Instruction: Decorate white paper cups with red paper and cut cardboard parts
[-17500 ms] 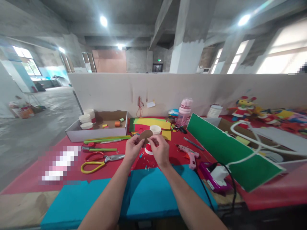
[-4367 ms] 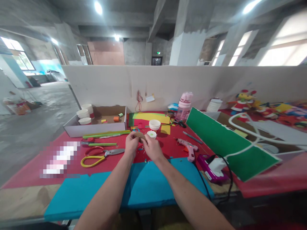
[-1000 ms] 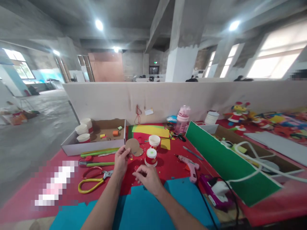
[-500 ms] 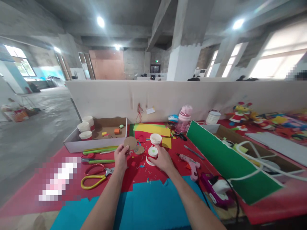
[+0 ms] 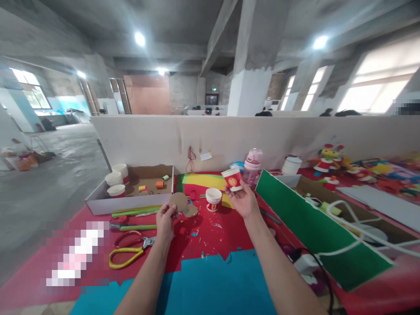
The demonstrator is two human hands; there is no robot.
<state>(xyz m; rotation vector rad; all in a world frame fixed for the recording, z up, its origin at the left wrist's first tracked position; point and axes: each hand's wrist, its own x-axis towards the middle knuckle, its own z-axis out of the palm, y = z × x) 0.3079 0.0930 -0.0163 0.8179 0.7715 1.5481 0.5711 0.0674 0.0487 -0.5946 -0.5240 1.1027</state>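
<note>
Cardboard disc (image 5: 178, 201) hides partly behind left grip (image 5: 165, 221).

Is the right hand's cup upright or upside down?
Upright but tilted: the cup in the right hand has its wider rim uppermost, slanting.

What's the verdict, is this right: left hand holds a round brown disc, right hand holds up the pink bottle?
No: the right hand holds up a red-and-white paper cup, not the pink bottle, which stands behind it, as the head view shows. The left hand does hold a round brown disc.
</note>
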